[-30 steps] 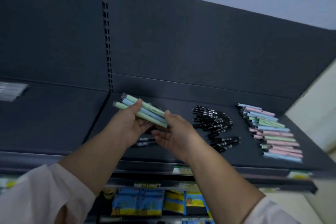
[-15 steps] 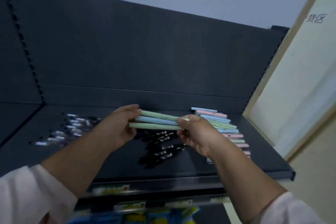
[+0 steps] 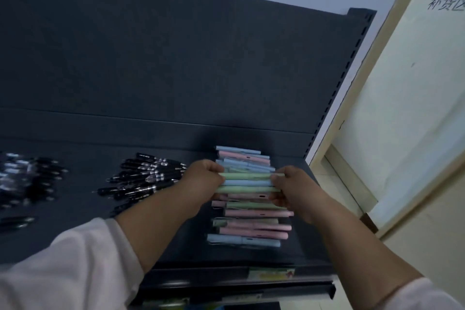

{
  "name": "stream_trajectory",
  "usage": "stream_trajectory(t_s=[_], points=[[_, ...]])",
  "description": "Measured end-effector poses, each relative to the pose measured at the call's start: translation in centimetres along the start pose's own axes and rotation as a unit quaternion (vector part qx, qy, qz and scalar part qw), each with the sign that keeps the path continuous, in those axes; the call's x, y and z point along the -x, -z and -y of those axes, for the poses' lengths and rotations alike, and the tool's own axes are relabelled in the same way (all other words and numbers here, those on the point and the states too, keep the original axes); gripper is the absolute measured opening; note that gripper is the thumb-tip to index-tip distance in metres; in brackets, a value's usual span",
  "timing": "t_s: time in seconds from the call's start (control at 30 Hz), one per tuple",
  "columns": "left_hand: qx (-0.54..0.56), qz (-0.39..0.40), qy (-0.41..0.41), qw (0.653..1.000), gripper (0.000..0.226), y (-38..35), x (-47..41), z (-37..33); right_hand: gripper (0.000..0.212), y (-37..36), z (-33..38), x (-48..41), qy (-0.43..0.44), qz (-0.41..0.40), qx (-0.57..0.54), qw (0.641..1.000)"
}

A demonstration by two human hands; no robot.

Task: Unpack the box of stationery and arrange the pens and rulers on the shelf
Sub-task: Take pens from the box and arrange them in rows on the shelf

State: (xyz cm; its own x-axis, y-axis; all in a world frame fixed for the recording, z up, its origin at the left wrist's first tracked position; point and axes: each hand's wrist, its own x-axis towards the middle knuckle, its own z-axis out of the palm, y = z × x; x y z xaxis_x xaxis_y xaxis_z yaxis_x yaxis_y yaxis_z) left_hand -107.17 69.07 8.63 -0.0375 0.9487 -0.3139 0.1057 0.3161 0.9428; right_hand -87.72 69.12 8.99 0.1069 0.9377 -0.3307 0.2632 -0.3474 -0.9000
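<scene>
far-left black pens (image 3: 25,178) blurred and cut by frame edge, held pens (image 3: 247,182) with ends buried in left hand (image 3: 201,180) and right hand (image 3: 295,190), pastel row (image 3: 251,225) middle covered, wall lettering (image 3: 445,4) clipped right, shelf label (image 3: 271,273) unreadable

Far right, cream door panel (image 3: 402,113): dark characters (image 3: 445,4) near its top read 补货区, the last one cut by the frame edge. Near edge of shelf (image 3: 201,275): green-yellow tag (image 3: 271,273), print blurred, not legible. Black pens (image 3: 148,178), left of centre: white barrel markings, too small to read.
</scene>
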Motion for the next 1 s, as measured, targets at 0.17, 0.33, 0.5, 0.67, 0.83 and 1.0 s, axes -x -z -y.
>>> stream_trajectory(t_s=[0.17,0.33,0.5,0.67,0.83,1.0], points=[[-0.076,-0.005,-0.008,0.997,0.029,-1.5,-1.3,1.3,0.022,0.7,-1.5,-1.5,0.021,-0.017,0.133,0.991],[-0.183,0.011,-0.064,0.981,0.04,-1.4,-1.4,1.5,0.036,1.0,-1.9,-2.6,0.077,-0.046,0.349,0.933],[-0.269,-0.014,-0.1,0.958,0.041,-0.1,-1.0,1.0,0.028,0.1,-1.1,-2.1,0.166,-0.113,0.519,0.831],[-0.347,-0.072,-0.113,0.928,0.046,2.9,-0.3,1.0,0.032,-2.6,1.4,-1.0,0.204,-0.152,0.557,0.791],[-0.401,-0.142,-0.138,0.894,0.04,7.4,2.3,1.2,0.027,-7.7,4.3,0.7,0.319,-0.1,0.569,0.751],[-0.503,-0.224,-0.158,0.819,0.041,13.9,6.4,1.9,0.038,-14.7,6.7,4.0,0.422,-0.011,0.549,0.721]])
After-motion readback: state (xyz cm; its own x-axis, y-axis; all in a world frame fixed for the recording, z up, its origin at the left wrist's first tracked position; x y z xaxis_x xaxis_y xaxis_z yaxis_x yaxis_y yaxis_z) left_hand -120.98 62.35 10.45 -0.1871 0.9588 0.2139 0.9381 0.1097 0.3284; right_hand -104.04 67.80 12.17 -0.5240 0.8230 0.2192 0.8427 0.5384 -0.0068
